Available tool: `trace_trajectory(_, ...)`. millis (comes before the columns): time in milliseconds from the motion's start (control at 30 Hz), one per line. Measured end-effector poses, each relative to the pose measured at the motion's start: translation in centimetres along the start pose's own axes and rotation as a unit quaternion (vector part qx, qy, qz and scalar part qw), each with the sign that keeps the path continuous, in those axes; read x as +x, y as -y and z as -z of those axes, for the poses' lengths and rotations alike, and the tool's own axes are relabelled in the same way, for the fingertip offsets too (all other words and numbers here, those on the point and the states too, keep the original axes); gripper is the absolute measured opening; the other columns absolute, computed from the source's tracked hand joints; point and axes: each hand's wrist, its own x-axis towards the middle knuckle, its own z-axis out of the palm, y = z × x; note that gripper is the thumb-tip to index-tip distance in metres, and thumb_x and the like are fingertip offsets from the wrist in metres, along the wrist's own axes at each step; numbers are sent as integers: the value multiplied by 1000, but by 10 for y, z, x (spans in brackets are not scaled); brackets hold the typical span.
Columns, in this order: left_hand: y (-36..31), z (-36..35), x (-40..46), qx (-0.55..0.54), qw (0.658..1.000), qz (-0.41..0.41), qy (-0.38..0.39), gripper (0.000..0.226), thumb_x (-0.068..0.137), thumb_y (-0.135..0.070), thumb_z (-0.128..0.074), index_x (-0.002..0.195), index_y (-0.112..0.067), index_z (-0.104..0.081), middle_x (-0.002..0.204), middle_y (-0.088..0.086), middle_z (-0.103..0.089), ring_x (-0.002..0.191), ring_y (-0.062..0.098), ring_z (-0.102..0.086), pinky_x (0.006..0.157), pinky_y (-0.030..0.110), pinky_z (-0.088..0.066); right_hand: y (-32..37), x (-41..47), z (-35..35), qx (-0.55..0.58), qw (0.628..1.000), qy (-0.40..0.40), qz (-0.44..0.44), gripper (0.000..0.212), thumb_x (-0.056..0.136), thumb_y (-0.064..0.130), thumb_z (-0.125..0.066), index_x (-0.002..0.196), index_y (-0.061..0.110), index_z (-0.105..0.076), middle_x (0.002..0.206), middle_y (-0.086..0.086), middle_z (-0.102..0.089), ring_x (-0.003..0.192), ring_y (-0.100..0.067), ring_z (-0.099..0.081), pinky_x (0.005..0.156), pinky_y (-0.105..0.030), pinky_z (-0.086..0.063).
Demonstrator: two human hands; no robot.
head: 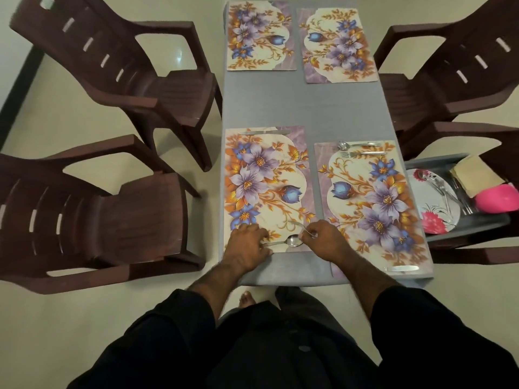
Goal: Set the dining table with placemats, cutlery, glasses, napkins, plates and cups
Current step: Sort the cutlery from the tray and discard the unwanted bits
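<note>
Several floral placemats lie on the grey table (pixel 306 108). On the near left placemat (pixel 264 186) my left hand (pixel 247 244) holds the handle of a spoon (pixel 292 241) that lies along the mat's near edge. My right hand (pixel 325 240) pinches a fork (pixel 299 224) just above the spoon's bowl. A knife (pixel 264 132) lies at that mat's far edge. The near right placemat (pixel 370 200) carries a spoon (pixel 354 144) and a fork (pixel 362 154) at its far edge and a knife (pixel 401 268) at its near edge.
Two bare placemats (pixel 261 35) (pixel 337 43) lie at the far end. A grey tray (pixel 471 223) to the right holds a flowered plate (pixel 435 217), more cutlery (pixel 446 192), napkins (pixel 474 175) and a pink cup (pixel 497 197). Brown plastic chairs (pixel 120 74) stand on both sides.
</note>
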Motion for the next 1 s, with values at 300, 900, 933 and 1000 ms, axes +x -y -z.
trace_trajectory(300, 16, 53, 8, -208, 972, 40, -103, 43, 80, -52, -86, 113, -26, -76, 111, -11, -74, 101, 12, -65, 89, 35, -58, 58, 27, 47, 436, 899, -4, -35, 15, 99, 16, -72, 86, 11, -78, 75, -3, -71, 68, -15, -60, 62, -22, -45)
trace_trajectory(900, 9, 48, 45, -73, 994, 84, 17, 13, 98, -31, -76, 107, -25, -82, 113, -1, -71, 112, 25, -61, 95, 38, -50, 27, 56, 27, 112, 987, 114, -20, 14, 84, 24, -87, 95, 17, -81, 81, 2, -74, 74, -13, -68, 69, -26, -51)
trace_trajectory(933, 8, 45, 46, -57, 994, 93, 24, 13, 98, -33, -74, 108, -28, -82, 117, -3, -71, 117, 25, -59, 99, 41, -48, 26, 54, 24, 80, 990, 114, -29, 18, 82, 25, -88, 96, 21, -79, 84, 3, -74, 76, -13, -69, 69, -27, -53)
trace_trajectory(1000, 7, 37, 46, -48, 992, 107, 45, 13, 98, -34, -74, 108, -31, -82, 123, -6, -72, 125, 24, -55, 104, 43, -41, 22, 51, 19, 35, 991, 121, -49, 30, 74, 24, -92, 99, 26, -75, 93, 3, -74, 80, -16, -70, 68, -29, -58)
